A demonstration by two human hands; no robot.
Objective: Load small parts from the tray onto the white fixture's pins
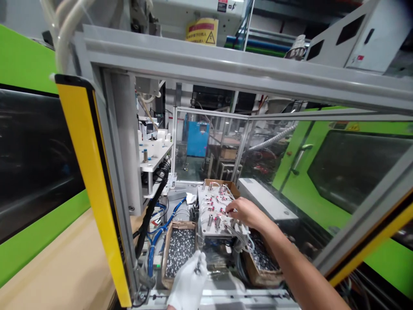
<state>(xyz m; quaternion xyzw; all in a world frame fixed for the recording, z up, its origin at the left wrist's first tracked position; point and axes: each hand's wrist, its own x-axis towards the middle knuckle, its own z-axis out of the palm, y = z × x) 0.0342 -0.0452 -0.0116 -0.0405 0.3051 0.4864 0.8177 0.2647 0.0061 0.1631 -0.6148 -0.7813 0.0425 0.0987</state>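
The left hand point(188, 282), in a white fabric glove, sits at the bottom of the view, its fingers pinched closed on a small metal piece point(197, 268) just beside a shallow cardboard tray of grey-and-white small parts point(179, 252). The bare right hand point(243, 213) reaches over the right edge of a white rectangular fixture plate point(206, 229), its fingertips point(227, 209) down among steel pins and red-marked fittings point(217, 221). Those fingers hide what lies beneath them, so I cannot tell whether they grip anything. Thin clear tubes point(239, 232) crowd that edge, so small, deliberate finger movements would best avoid snagging them. A brown box of dark pieces point(261, 258) sits below the plate, partly hidden by the right forearm. The plate's underside is out of sight, and the pinched piece is too small to identify.
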